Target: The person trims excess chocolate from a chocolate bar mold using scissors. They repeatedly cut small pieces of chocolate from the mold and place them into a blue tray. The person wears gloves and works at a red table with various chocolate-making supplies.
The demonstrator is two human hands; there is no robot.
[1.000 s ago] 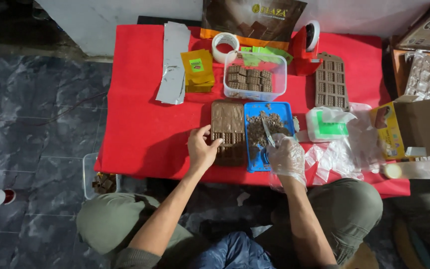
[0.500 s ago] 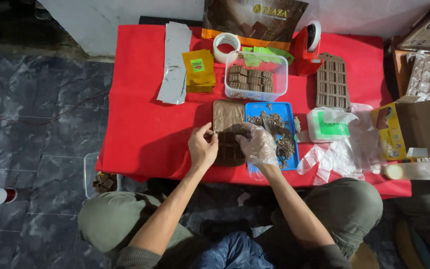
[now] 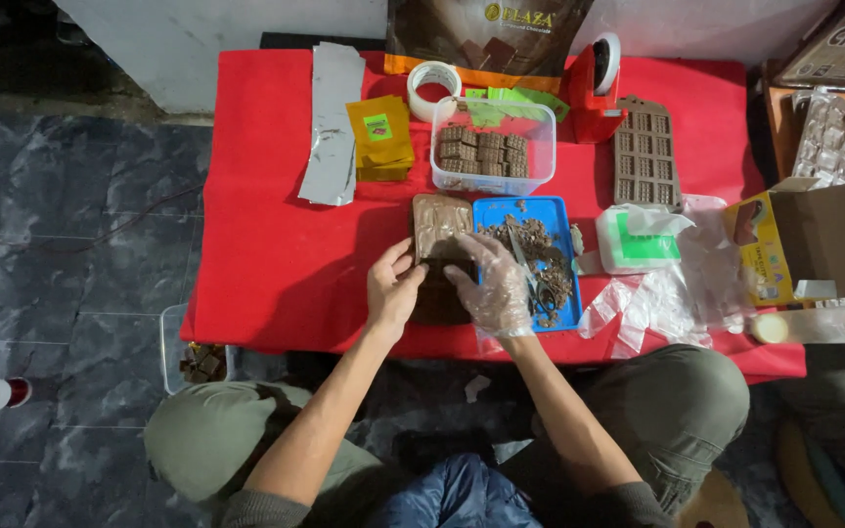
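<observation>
One brown chocolate mould (image 3: 439, 227) lay on the red table (image 3: 276, 264), just left of one blue tray (image 3: 559, 210) that held chocolate scraps and a pair of scissors (image 3: 523, 262). Two hands worked at the near end of that mould. The bare left hand (image 3: 392, 289) had its fingers curled loosely, fingertips pressing on the mould's left edge; the right hand (image 3: 491, 284), in a clear plastic glove, was half closed with its fingers bent over the mould's right edge, beside the tray. Whether either hand gripped the mould firmly or only pressed on it could not be told, since the hands covered its near half. Behind the mould stood one clear tub (image 3: 493, 147) of chocolate pieces, too closely packed to count exactly. One second mould (image 3: 645, 154), long and dark, lay to the right of the tub, with one red tape dispenser (image 3: 594, 88) behind it. One roll of tape (image 3: 434, 86), a stack of yellow pouches (image 3: 379, 137) and a pile of silver foil sheets (image 3: 331, 122) sat at the far left. Loose clear plastic bags (image 3: 667, 293) and one open cardboard box (image 3: 819, 240) crowded the right side. One small tub (image 3: 188, 352) with chocolate bits sat on the floor.
</observation>
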